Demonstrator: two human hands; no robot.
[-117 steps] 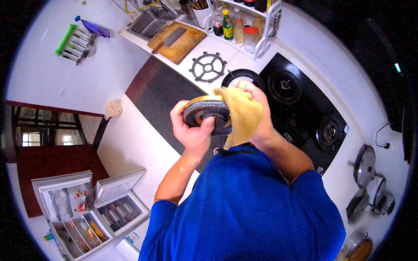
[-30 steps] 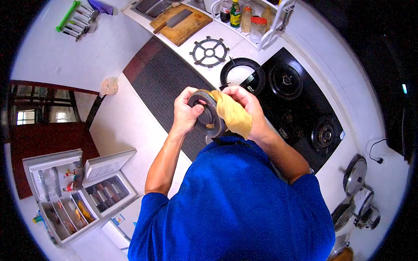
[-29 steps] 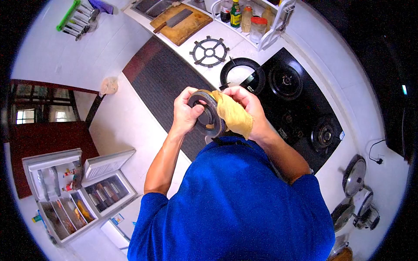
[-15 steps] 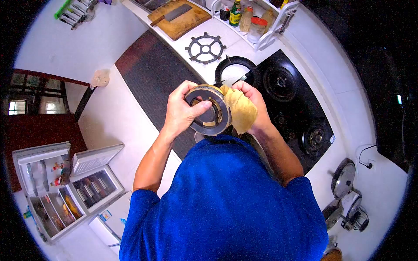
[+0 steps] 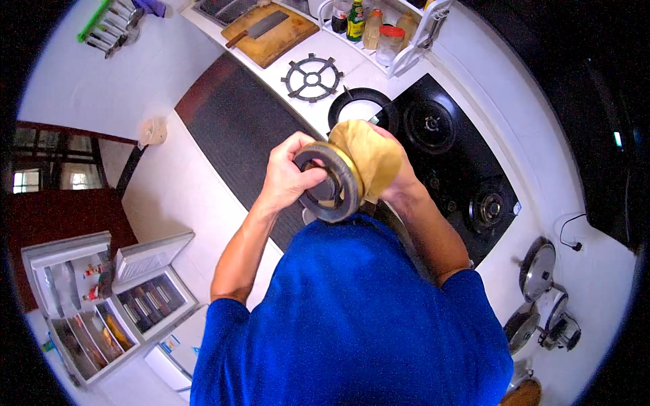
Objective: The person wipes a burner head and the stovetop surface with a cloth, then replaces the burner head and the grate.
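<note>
A round dark burner part (image 5: 347,196) with a brass-coloured rim is held up in front of the blue shirt. My left hand (image 5: 288,174) grips it from the left, the thumb pressed into its open centre. Against its right edge lies a yellow cloth (image 5: 369,154), which my right hand (image 5: 404,177) holds; the cloth hides most of those fingers. Beyond the hands, a black pan support ring (image 5: 313,78) and a black round tray (image 5: 337,108) rest on the white counter. To the right is the black glass hob (image 5: 467,155) with its burners uncovered.
A cleaver (image 5: 261,26) lies on a wooden cutting board (image 5: 296,34) near the sink. A white rack (image 5: 406,62) holds bottles and a red-lidded jar (image 5: 389,46). Pot lids (image 5: 539,271) hang at the right. An open fridge (image 5: 112,308) stands at the lower left.
The cloth has spread over the burner part's right side, covering more of my right hand. The burner part has tilted, and the whole view has shifted slightly.
</note>
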